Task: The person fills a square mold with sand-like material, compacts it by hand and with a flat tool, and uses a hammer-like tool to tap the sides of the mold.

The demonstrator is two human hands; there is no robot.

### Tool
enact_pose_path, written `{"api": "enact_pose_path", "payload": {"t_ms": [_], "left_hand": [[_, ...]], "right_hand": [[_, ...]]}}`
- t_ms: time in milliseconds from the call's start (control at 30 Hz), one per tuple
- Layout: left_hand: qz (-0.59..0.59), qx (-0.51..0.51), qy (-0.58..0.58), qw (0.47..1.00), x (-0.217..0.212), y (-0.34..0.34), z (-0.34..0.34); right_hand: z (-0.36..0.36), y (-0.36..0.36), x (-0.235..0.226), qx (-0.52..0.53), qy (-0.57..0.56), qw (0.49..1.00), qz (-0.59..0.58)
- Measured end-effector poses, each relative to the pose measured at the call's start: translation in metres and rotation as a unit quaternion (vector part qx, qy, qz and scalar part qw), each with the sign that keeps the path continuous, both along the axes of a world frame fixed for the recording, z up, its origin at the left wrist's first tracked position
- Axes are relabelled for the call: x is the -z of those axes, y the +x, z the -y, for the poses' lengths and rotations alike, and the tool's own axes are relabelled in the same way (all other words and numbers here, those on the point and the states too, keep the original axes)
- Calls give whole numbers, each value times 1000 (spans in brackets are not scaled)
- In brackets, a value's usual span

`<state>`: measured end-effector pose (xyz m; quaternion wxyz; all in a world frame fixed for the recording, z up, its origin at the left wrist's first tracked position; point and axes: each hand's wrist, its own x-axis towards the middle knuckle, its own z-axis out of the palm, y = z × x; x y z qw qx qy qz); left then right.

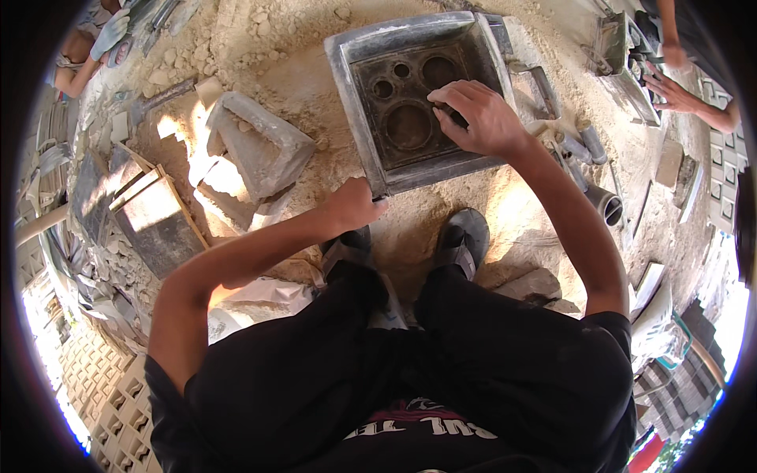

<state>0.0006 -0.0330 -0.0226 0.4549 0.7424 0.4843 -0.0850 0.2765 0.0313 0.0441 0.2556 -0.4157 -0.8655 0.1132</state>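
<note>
A square grey metal mould (359, 102) lies on the sandy ground in front of my feet. Its dark inner plate (394, 134) has several round recesses. My right hand (477, 118) rests inside the mould at its right side, fingers bent and pressing on the plate. At the mould's near left corner, my left hand (355, 203) is closed on the rim. My black shoes stand just below the mould.
A grey concrete block (260, 146) lies to the left of the mould, with flat boards (154, 217) beyond it. Grey pipe pieces (591, 169) lie at the right. Other people's hands work at the top left (106, 35) and top right (670, 87). Patterned blocks are stacked at the lower left.
</note>
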Motion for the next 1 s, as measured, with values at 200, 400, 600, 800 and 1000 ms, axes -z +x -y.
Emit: {"api": "enact_pose_path", "payload": {"t_ms": [200, 400, 600, 800, 1000], "left_hand": [[26, 34, -98, 994, 42, -14, -3], [114, -46, -660, 741, 15, -6, -44], [39, -38, -423, 905, -12, 4, -33], [130, 24, -82, 988, -10, 2, -9], [156, 20, -8, 988, 2, 2, 0]], "right_hand": [[-3, -1, -3, -3, -5, 1000, 5], [-1, 0, -7, -5, -8, 1000, 1], [0, 0, -6, -2, -20, 1000, 11], [1, 1, -4, -6, -16, 1000, 11], [0, 1, -3, -6, -6, 1000, 1]]}}
